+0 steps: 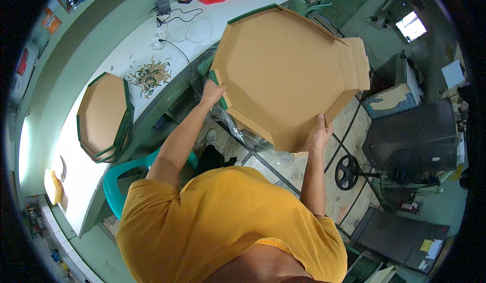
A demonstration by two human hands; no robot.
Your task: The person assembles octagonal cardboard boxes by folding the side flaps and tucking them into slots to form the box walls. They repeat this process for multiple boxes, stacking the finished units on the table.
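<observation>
Between my hands is a large octagonal cardboard box (283, 70), brown inside with dark green outer edges. Its low side walls are folded up along most of the rim, while a flap stands out on the right side. My left hand (213, 92) is closed on the left rim, at the green edge. At the lower right, my right hand (320, 134) grips the near edge with the thumb on top. The box is held up in front of me, partly over the white counter's edge and partly over the floor.
A stack of smaller octagonal boxes (104, 113) sits on the white counter (121, 55), beside a pile of cardboard scraps (151, 76). Chargers and cables lie farther back. A teal plastic chair (115, 187) is at my left, a standing fan (400, 177) at my right.
</observation>
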